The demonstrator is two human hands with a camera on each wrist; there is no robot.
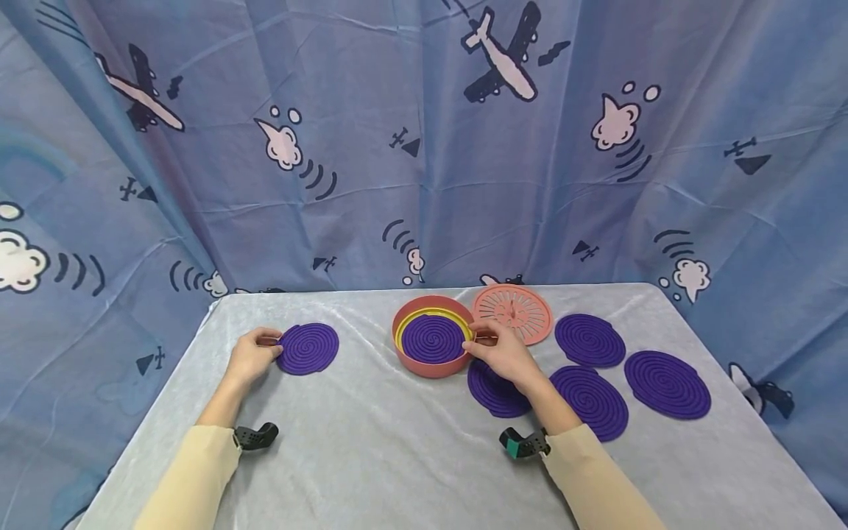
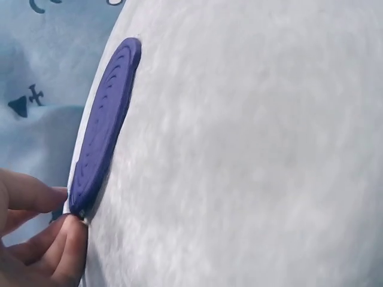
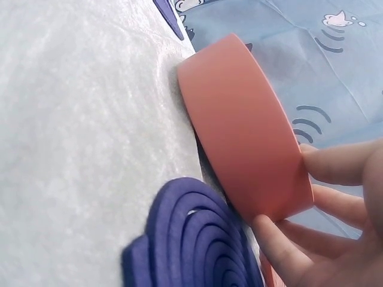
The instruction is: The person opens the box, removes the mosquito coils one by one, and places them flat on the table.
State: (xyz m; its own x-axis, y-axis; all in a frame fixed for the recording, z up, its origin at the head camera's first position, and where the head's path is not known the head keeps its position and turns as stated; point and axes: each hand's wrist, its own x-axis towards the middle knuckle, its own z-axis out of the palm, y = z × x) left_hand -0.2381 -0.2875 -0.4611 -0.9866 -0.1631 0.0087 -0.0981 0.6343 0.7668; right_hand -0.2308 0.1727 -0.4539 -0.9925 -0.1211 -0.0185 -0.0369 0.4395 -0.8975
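My left hand pinches the edge of a purple mosquito coil at the left of the table. The left wrist view shows this coil nearly edge-on, with fingertips at its near end. My right hand holds the side of a round coral mosquito coil holder. Close up in the right wrist view, fingers touch the holder's smooth outer wall and rim. Inside the holder, another purple coil lies within a yellow ring.
A slotted coral lid lies behind my right hand. Several purple coils are spread to the right, one of them partly under my right hand. Beyond the pale cloth-covered table hangs a blue patterned curtain.
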